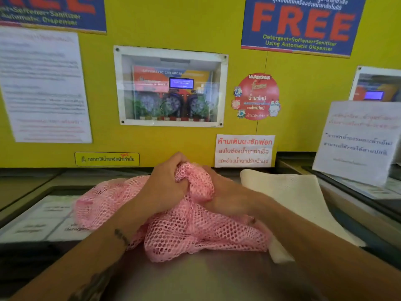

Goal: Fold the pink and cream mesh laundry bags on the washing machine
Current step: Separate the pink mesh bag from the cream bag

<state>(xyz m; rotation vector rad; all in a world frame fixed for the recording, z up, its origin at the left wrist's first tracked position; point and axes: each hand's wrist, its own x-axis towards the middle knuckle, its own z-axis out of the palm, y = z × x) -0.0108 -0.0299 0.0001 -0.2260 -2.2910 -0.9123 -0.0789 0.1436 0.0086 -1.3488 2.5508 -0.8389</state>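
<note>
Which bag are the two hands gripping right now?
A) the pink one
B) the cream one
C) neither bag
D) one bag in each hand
A: both the left hand and the right hand are bunched into the pink mesh bag, while the cream mesh bag lies flat to the right, not gripped.

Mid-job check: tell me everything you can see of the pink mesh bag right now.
The pink mesh bag is open-weave net, soft and crumpled, not yet folded. It lies bunched on the grey washing machine top, its right edge overlapping the flat cream mesh bag. The left hand has a grip on a gathered bunch at its far end; the right hand clutches it alongside.
</note>
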